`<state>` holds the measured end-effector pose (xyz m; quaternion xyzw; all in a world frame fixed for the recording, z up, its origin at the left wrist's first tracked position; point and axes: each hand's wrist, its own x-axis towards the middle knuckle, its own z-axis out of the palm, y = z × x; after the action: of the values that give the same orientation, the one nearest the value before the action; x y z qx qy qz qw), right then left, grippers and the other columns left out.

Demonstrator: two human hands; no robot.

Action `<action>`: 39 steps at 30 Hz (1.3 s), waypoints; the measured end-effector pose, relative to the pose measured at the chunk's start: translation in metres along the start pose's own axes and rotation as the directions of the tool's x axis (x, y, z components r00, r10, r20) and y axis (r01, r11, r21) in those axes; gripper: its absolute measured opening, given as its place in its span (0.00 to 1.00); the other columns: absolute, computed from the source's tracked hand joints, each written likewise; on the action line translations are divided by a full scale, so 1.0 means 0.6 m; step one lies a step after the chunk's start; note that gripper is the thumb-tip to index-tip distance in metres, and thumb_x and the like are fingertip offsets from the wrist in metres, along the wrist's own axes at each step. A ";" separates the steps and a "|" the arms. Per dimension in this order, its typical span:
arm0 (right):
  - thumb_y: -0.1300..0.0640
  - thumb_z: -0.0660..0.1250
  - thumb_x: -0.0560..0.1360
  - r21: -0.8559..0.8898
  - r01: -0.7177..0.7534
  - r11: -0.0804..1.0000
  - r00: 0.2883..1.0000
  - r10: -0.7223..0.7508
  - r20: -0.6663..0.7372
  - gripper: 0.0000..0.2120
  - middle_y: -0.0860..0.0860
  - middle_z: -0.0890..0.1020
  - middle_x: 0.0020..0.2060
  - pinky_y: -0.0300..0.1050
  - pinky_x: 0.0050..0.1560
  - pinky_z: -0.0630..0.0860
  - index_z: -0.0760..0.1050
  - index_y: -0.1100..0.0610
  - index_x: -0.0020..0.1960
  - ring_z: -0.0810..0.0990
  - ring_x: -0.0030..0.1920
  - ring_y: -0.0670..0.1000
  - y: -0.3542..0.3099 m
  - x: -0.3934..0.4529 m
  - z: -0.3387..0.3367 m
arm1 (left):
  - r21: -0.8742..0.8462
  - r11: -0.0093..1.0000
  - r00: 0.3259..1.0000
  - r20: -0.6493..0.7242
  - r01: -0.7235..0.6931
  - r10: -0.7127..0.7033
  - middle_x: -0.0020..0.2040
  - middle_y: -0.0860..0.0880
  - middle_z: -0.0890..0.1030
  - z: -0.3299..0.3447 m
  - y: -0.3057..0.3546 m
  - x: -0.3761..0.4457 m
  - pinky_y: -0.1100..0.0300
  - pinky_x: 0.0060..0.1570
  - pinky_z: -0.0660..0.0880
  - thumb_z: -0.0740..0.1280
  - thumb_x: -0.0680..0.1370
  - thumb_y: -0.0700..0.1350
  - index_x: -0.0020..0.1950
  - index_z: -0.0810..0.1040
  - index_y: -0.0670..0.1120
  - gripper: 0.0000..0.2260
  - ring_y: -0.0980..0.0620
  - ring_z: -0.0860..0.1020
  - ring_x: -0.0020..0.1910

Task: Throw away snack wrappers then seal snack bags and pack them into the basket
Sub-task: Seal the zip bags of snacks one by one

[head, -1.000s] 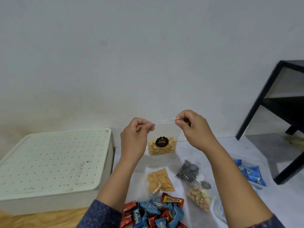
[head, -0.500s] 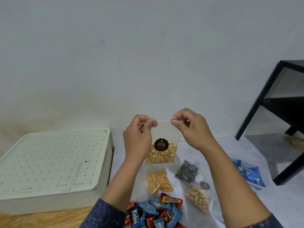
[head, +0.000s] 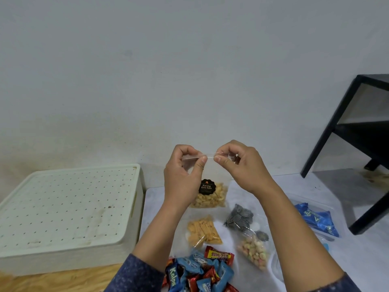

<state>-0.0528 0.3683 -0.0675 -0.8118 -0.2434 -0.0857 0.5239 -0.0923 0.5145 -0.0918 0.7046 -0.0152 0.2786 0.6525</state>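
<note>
Left hand [head: 182, 178] and right hand [head: 242, 165] pinch the top zip strip of a clear snack bag [head: 210, 186], thumbs nearly meeting at its middle. Bag hangs upright above the far part of the white surface [head: 294, 207]. Contents: pale yellow nuts. Round black label [head: 207, 186] reads "Kacang Koro Asin".

On the surface, below the held bag:
- clear bag of orange sticks [head: 203, 230];
- bag of dark spiral-patterned pieces [head: 239, 217];
- bag of pastel pieces [head: 253, 251];
- pile of candy wrappers [head: 197, 270] at the near edge, reading "Kalpa" and, upside down, "Beng-beng".

Blue wrappers [head: 315, 220] lie at the right edge, lettering unreadable. White perforated container [head: 67, 207] sits beside the left edge.
</note>
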 end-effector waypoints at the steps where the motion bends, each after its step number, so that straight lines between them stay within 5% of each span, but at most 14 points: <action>1: 0.57 0.70 0.73 0.013 -0.003 1.000 1.000 0.003 0.009 0.09 0.36 0.76 0.32 0.26 0.37 0.65 0.76 0.44 0.38 0.68 0.34 0.39 0.000 -0.001 0.000 | -0.004 1.000 1.000 -0.001 0.001 -0.001 0.41 0.55 0.82 -0.001 0.000 0.000 0.70 0.45 0.75 0.71 0.73 0.42 0.42 0.72 0.57 0.12 0.59 0.82 0.43; 10: 0.58 0.70 0.73 0.049 0.006 0.999 0.999 -0.008 0.039 0.11 0.42 0.76 0.33 0.28 0.37 0.66 0.76 0.44 0.37 0.71 0.35 0.40 -0.009 -0.006 0.006 | -0.038 0.998 0.995 0.080 0.055 -0.052 0.43 0.53 0.85 -0.006 0.002 -0.007 0.70 0.47 0.75 0.72 0.73 0.43 0.43 0.73 0.55 0.09 0.58 0.83 0.46; 17: 0.57 0.71 0.72 0.041 0.057 0.998 0.998 -0.058 0.020 0.10 0.41 0.77 0.34 0.27 0.36 0.66 0.76 0.41 0.41 0.71 0.34 0.41 -0.010 -0.014 0.024 | 0.087 0.996 0.999 0.005 0.036 -0.036 0.40 0.54 0.84 -0.013 0.004 -0.009 0.74 0.43 0.73 0.70 0.74 0.42 0.43 0.67 0.58 0.14 0.62 0.82 0.42; 21: 0.60 0.70 0.71 0.058 0.128 0.990 0.991 -0.126 -0.034 0.14 0.47 0.80 0.39 0.28 0.38 0.68 0.76 0.39 0.40 0.79 0.41 0.47 -0.017 -0.017 0.027 | 0.059 0.998 0.999 0.000 0.032 -0.032 0.41 0.57 0.84 -0.016 0.010 -0.014 0.76 0.42 0.71 0.71 0.74 0.44 0.42 0.71 0.59 0.12 0.64 0.81 0.43; 30: 0.61 0.70 0.71 0.034 0.171 0.985 0.983 -0.168 -0.080 0.14 0.44 0.77 0.36 0.37 0.38 0.73 0.74 0.42 0.37 0.77 0.38 0.41 -0.027 -0.023 0.037 | 0.046 0.999 0.999 -0.038 0.010 -0.008 0.41 0.59 0.82 -0.031 0.018 -0.020 0.73 0.42 0.74 0.71 0.73 0.40 0.39 0.78 0.51 0.07 0.64 0.79 0.39; 36: 0.62 0.72 0.71 0.002 0.105 0.994 0.991 -0.104 -0.085 0.06 0.45 0.79 0.38 0.27 0.39 0.71 0.81 0.51 0.43 0.79 0.39 0.36 -0.034 -0.028 0.045 | 0.136 0.990 0.999 -0.004 -0.045 0.046 0.38 0.57 0.82 -0.047 0.018 -0.017 0.76 0.40 0.71 0.69 0.74 0.39 0.41 0.80 0.50 0.05 0.66 0.78 0.37; 39: 0.61 0.72 0.71 -0.007 0.071 0.997 0.993 -0.071 -0.097 0.08 0.41 0.79 0.38 0.25 0.38 0.70 0.80 0.47 0.44 0.78 0.38 0.35 -0.043 -0.029 0.049 | 0.177 0.982 0.997 0.016 -0.072 0.070 0.38 0.58 0.81 -0.053 0.020 -0.016 0.77 0.39 0.70 0.68 0.75 0.40 0.40 0.78 0.52 0.07 0.67 0.77 0.37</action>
<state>-0.0836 0.3980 -0.0666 -0.7985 -0.2459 -0.1442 0.5301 -0.1167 0.5388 -0.0853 0.7602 -0.0187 0.2984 0.5768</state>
